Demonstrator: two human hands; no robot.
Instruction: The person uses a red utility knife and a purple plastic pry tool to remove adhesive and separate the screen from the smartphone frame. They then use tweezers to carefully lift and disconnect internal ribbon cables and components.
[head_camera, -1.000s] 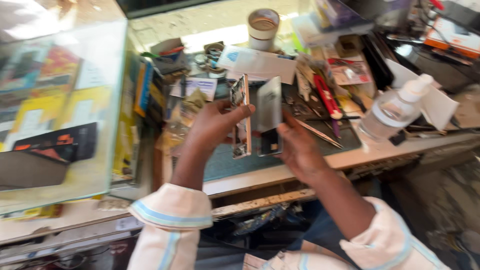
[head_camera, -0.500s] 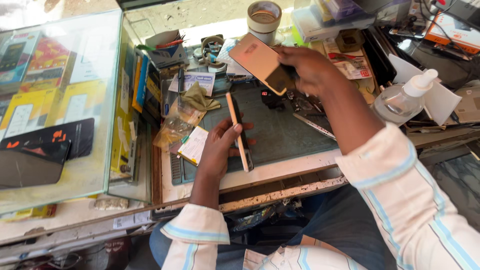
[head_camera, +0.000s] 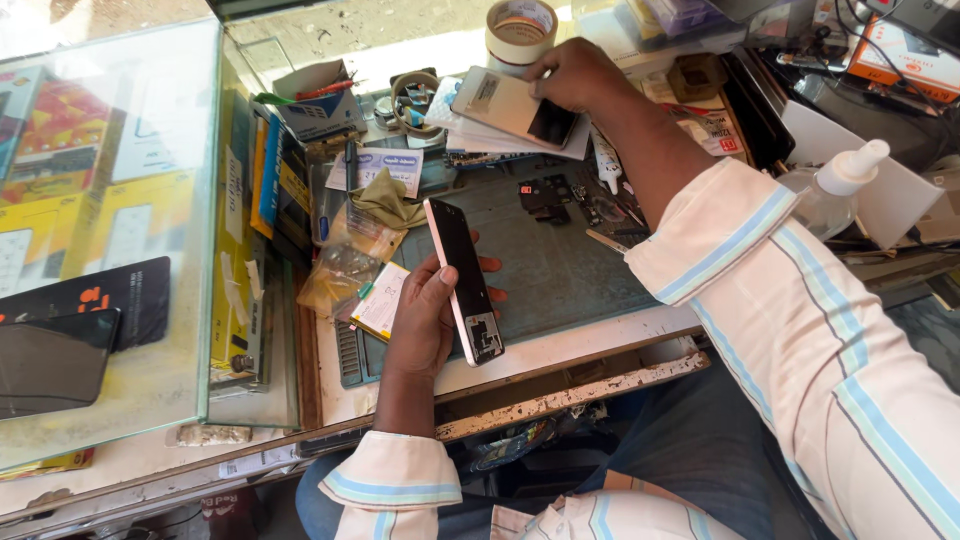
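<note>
My left hand (head_camera: 428, 318) grips an opened phone body (head_camera: 463, 281) by its edge, holding it on its side above the near part of the grey work mat (head_camera: 560, 265). My right hand (head_camera: 575, 75) reaches to the far side of the bench and holds a detached phone back panel (head_camera: 512, 108) over a stack of white papers (head_camera: 470, 135). Small dark phone parts (head_camera: 545, 195) lie on the mat between the two hands.
A glass display case (head_camera: 110, 230) with boxes stands at the left. A roll of tape (head_camera: 520, 30) sits at the back, a white spray bottle (head_camera: 830, 195) at the right. Plastic bags (head_camera: 350, 265), a cloth and tools crowd the mat's edges.
My right hand has carried the back panel away from the phone body to the far side of the bench. My left hand has kept the phone body and lowered it toward me.
</note>
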